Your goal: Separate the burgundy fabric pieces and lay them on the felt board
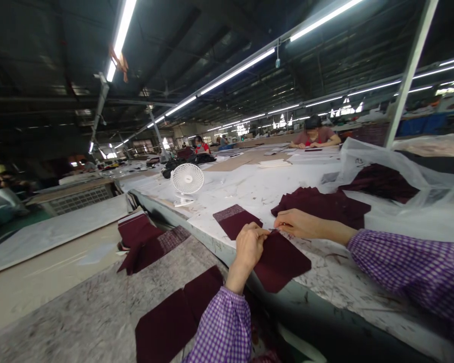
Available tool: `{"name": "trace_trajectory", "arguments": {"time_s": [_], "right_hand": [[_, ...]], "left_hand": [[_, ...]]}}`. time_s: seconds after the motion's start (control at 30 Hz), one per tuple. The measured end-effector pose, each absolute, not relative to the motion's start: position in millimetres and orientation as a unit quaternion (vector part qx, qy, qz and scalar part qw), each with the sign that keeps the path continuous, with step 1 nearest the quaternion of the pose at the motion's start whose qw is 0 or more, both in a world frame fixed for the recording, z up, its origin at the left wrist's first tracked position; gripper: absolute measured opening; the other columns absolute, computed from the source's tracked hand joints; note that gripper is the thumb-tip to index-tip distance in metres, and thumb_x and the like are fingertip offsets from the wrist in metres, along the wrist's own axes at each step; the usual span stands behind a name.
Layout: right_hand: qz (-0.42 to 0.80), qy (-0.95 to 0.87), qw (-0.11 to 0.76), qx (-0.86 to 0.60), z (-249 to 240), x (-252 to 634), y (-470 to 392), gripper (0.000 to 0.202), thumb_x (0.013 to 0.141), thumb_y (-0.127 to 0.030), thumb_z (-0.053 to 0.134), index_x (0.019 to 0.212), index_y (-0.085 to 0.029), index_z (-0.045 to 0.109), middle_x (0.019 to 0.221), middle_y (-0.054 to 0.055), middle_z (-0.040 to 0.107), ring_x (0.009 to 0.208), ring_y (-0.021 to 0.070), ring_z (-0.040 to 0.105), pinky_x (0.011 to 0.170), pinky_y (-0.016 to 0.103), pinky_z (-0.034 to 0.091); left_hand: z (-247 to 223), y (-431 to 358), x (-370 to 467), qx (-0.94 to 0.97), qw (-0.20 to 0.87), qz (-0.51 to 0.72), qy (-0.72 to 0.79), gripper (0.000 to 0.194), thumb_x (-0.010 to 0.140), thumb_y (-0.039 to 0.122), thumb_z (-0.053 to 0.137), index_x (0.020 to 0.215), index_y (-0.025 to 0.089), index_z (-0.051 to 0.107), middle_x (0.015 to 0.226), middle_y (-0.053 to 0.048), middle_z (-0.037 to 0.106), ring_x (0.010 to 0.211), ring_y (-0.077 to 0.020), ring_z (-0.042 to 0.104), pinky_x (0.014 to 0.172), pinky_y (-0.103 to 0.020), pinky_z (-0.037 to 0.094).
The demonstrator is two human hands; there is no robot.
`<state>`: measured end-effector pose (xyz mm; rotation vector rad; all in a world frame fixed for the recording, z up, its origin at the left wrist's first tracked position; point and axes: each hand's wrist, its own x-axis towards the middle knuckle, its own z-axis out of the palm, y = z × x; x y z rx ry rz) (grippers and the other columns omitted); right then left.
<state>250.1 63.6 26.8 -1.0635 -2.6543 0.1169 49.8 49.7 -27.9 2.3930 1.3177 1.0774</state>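
Note:
A maroon fabric piece (282, 262) lies at the near edge of the white-topped table, its lower corner over the edge. My left hand (249, 244) pinches its upper left edge. At the top corner of the same piece, my right hand (293, 223) is closed, fingertips together; what they hold is too small to make out. Another maroon piece with a speckled band (236, 220) lies just beyond my left hand. Behind my right hand spreads a pile of maroon pieces (321, 204).
A white fan (187, 179) stands on the table (219, 189). Clear plastic sheeting (397, 164) covers dark fabric at right. More maroon pieces (166, 322) lie on the lower grey surface (87, 307) at left. Two people (314, 135) (202, 146) are at the far tables.

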Motion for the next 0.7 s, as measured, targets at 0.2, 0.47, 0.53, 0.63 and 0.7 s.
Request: {"name": "trace_trajectory", "arguments": {"time_s": [0.2,0.47,0.53,0.63,0.7], "right_hand": [[0.015,-0.928,0.139,-0.344,18.6,252.4,71.0,0.022,0.089,-0.02,0.044,0.082,-0.014,0.065,0.082,0.007,0.062,0.075,0.0168,0.056,0.071,0.028,0.042],[-0.229,-0.93,0.013,-0.287,4.5,248.6,61.0,0.022,0.087,-0.002,0.043,0.09,-0.013,0.062,0.09,0.008,0.06,0.075,0.0172,0.055,0.058,0.027,0.037],[-0.255,-0.926,0.009,-0.279,1.6,250.9,60.7,0.022,0.086,-0.001,0.045,0.094,-0.013,0.063,0.094,0.009,0.061,0.083,0.0196,0.057,0.06,0.027,0.039],[-0.248,-0.915,-0.002,-0.318,5.8,256.2,62.9,0.026,0.085,-0.002,0.046,0.099,-0.013,0.065,0.095,0.011,0.062,0.083,0.0212,0.059,0.061,0.029,0.041],[-0.217,-0.904,0.015,-0.368,12.7,257.7,63.7,0.028,0.084,-0.002,0.045,0.096,-0.014,0.066,0.093,0.01,0.062,0.079,0.0205,0.06,0.062,0.029,0.042]], "left_hand": [[-28.9,50.0,48.9,0.811,0.102,0.366,0.445,0.025,0.084,0.012,0.055,0.092,0.026,0.074,0.088,-0.002,0.066,0.086,-0.0173,0.057,0.082,-0.03,0.047],[-30.0,55.0,45.3,0.831,0.088,0.328,0.441,0.028,0.085,0.012,0.052,0.093,0.026,0.075,0.087,-0.003,0.063,0.087,-0.0167,0.057,0.082,-0.029,0.047],[-28.2,54.6,44.5,0.836,0.082,0.32,0.439,0.029,0.086,0.013,0.051,0.092,0.027,0.075,0.087,-0.003,0.063,0.086,-0.017,0.056,0.082,-0.029,0.047],[-26.0,52.5,44.1,0.836,0.078,0.318,0.441,0.029,0.086,0.014,0.051,0.091,0.029,0.076,0.088,-0.003,0.063,0.085,-0.017,0.056,0.081,-0.03,0.047],[-25.5,51.2,44.6,0.834,0.073,0.32,0.444,0.029,0.086,0.014,0.051,0.09,0.029,0.076,0.089,-0.003,0.063,0.085,-0.0172,0.055,0.081,-0.03,0.047]]}}
